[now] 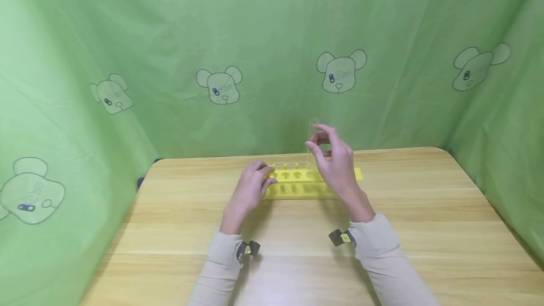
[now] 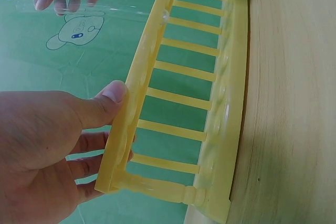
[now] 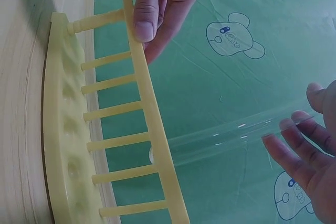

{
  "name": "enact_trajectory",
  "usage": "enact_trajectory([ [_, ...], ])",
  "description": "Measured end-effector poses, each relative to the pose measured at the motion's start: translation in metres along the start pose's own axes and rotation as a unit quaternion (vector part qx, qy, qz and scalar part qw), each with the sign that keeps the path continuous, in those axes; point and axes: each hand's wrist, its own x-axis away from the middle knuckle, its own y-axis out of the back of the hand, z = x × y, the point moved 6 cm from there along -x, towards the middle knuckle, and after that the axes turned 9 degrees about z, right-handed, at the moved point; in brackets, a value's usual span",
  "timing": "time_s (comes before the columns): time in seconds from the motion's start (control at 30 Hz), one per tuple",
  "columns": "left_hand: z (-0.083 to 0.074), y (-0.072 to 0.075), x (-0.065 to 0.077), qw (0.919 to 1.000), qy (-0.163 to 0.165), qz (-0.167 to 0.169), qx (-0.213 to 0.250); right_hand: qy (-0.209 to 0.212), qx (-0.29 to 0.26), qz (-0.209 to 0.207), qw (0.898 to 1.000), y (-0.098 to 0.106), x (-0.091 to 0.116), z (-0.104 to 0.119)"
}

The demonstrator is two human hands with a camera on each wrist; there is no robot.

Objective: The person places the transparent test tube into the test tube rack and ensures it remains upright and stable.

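Observation:
A yellow test tube rack (image 1: pixel 299 191) stands on the table, a row of round holes along its upper bar and pegs behind. My left hand (image 1: pixel 251 185) grips the left end of that upper bar (image 2: pixel 137 90), thumb on one side and fingers on the other. Above the rack, my right hand (image 1: pixel 337 159) holds a clear, empty-looking test tube (image 3: pixel 226 136) near its top, between thumb and fingers. The tube is nearly upright, and its rounded bottom pokes just through a hole in the upper bar, well above the rack's base (image 3: pixel 65 129).
The wooden table (image 1: pixel 289 244) reaches out on both sides of the rack. Close behind its back edge hangs a green curtain (image 1: pixel 272 122) printed with bear faces. Each sleeved wrist wears a small dark camera (image 1: pixel 337 237).

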Motion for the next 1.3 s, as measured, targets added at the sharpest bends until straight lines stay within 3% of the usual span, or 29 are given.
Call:
enact_trajectory([
  [0.5, 0.0, 0.001, 0.0, 0.9998, 0.011, 0.014, 0.003, -0.01, -0.008, -0.001, 1.0, -0.005, 0.005, -0.004],
  [1.3, 0.001, 0.001, 0.001, 0.9999, 0.005, 0.01, 0.004, -0.02, -0.003, 0.002, 1.0, -0.007, 0.009, -0.01],
])
